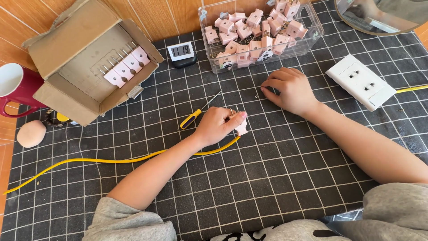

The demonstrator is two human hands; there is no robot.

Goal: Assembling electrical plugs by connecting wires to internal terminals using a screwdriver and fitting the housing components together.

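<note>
Black gridded matting (276,178) covers the table. On it, the left hand (216,126) has its fingers closed around a pink plug (242,128) joined to a yellow cable (111,160), beside a yellow-handled screwdriver (192,118). The right hand (290,89) rests with fingers curled, fingertips pressing the mat near a tiny screw (256,95), below a clear bin (263,31) of pink plugs.

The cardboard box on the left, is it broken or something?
A bit. The cardboard box lies tipped on its side, flaps splayed open and one edge torn. Pink plug halves rest in a row inside. Nothing has spilled. The left hand holds a pink plug.
</note>
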